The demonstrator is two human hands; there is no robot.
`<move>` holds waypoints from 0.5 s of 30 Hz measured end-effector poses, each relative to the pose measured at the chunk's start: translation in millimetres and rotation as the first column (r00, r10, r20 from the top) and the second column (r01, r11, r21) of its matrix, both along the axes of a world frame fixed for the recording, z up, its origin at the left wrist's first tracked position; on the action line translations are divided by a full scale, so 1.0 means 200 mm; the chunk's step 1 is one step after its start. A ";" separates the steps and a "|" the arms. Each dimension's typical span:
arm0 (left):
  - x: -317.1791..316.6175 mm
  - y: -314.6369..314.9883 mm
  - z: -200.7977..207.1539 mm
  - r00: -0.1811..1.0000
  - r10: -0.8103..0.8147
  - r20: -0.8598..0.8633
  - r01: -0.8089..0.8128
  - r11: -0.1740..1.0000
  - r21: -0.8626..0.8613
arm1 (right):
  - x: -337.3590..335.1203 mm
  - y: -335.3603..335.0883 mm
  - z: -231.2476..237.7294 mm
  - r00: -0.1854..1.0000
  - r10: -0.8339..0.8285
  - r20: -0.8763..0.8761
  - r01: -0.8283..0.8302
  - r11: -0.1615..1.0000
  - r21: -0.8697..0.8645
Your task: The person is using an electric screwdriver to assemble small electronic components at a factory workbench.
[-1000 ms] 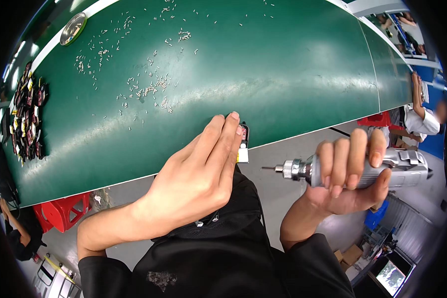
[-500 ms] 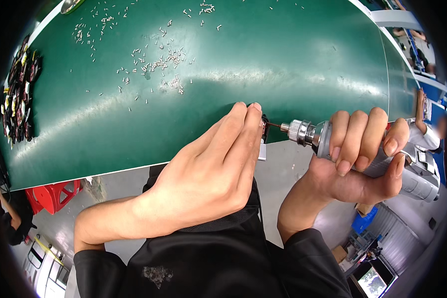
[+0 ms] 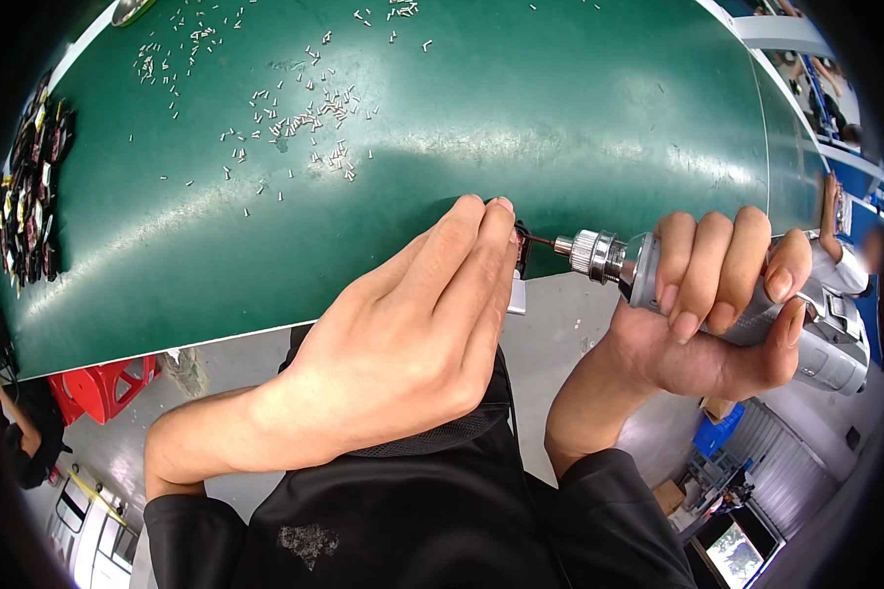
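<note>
My right hand (image 3: 712, 285) wraps round a grey electric screwdriver (image 3: 599, 257) with a silver chuck, held nearly level and pointing left. Its thin dark bit reaches the side of a small black part (image 3: 523, 253) that has a silver-grey block (image 3: 517, 296) at its near end. That part is pressed along the fingers of my left hand (image 3: 413, 314), which are closed together around it at the table's front edge. The back of this hand hides most of the part. Whether the bit tip sits in a screw is too small to tell.
Many small silver screws (image 3: 309, 123) lie scattered over the green table (image 3: 560, 108). A pile of black pieces (image 3: 37, 187) lines its left edge. A round dish (image 3: 131, 10) shows at the far left. Below stands a red stool (image 3: 108, 388). Another person's arm (image 3: 833, 221) is at far right.
The view has shifted slightly, so the screws appear a little farther left and up. Both hands, the small part and the screwdriver keep nearly the same position to each other.
</note>
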State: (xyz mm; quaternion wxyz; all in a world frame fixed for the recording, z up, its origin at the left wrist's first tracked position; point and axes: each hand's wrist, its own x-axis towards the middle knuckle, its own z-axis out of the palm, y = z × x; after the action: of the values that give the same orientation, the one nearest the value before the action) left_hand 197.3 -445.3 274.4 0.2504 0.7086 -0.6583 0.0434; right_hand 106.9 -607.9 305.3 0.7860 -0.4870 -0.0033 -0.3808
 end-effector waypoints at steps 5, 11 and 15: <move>0.00 0.00 0.06 0.992 -0.002 -0.129 0.009 0.998 0.057 | -0.01 0.02 0.02 0.998 -0.031 0.050 0.029 0.999 0.045; -0.01 -0.01 0.02 0.967 0.037 -0.252 -0.037 0.999 0.003 | -0.03 0.08 0.04 0.991 -0.108 0.084 0.088 0.972 0.216; -0.01 -0.01 0.00 0.965 0.055 -0.257 -0.069 0.996 -0.048 | -0.03 0.10 0.04 0.989 -0.106 0.108 0.077 0.966 0.246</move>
State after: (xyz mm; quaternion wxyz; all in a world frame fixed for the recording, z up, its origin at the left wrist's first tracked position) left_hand 194.7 -448.0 274.5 0.3518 0.7211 -0.5964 -0.0220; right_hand 100.6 -588.8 313.6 0.8193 -0.3639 0.0182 -0.4427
